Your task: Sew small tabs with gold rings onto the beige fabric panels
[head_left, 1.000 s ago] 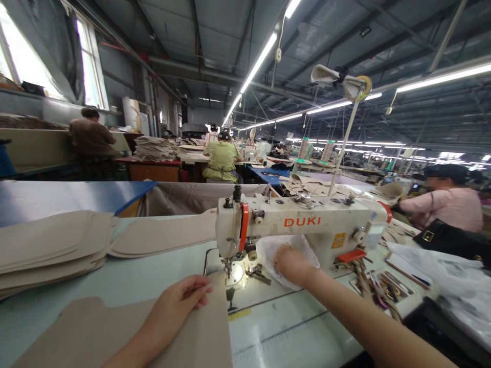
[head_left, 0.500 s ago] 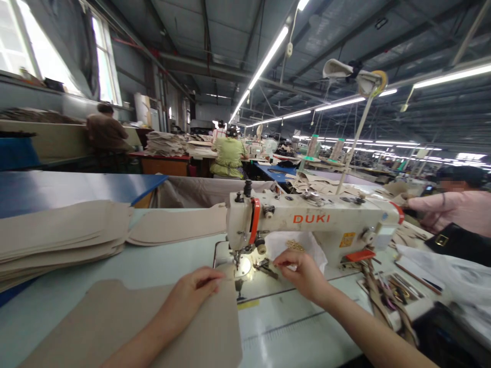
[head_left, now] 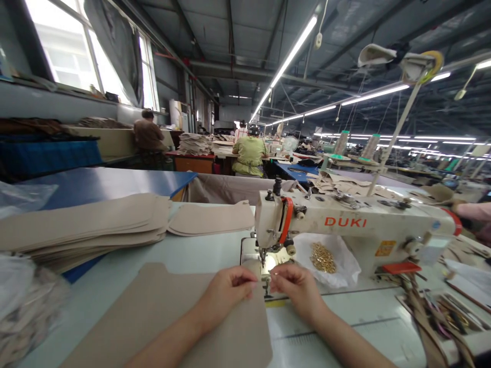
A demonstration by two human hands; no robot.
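Note:
A large beige fabric panel [head_left: 169, 312] lies flat on the machine bed, its upper right corner near the needle of the sewing machine [head_left: 264, 250]. My left hand [head_left: 230, 294] rests over that corner, thumb and fingers pinched; what is between them is hidden. Just right of the needle area, my right hand [head_left: 297, 289] is closed in a pinch on something tiny that I cannot make out. The two sets of fingertips face each other, a small gap apart. Behind my right hand, a pile of small gold metal pieces [head_left: 322, 257] sits on white plastic [head_left: 351, 273].
Stacked beige panels [head_left: 88, 220] lie at left, with more cut pieces [head_left: 210, 217] behind the needle end. A plastic bag [head_left: 30, 301] stands at the left edge. Tools and straps [head_left: 433, 322] sit at right. Co-workers, one in a green top [head_left: 249, 153], sit further back.
My right hand has moved left from beside the gold pieces toward the needle and my left hand. The view has turned left, bringing the plastic bag into sight.

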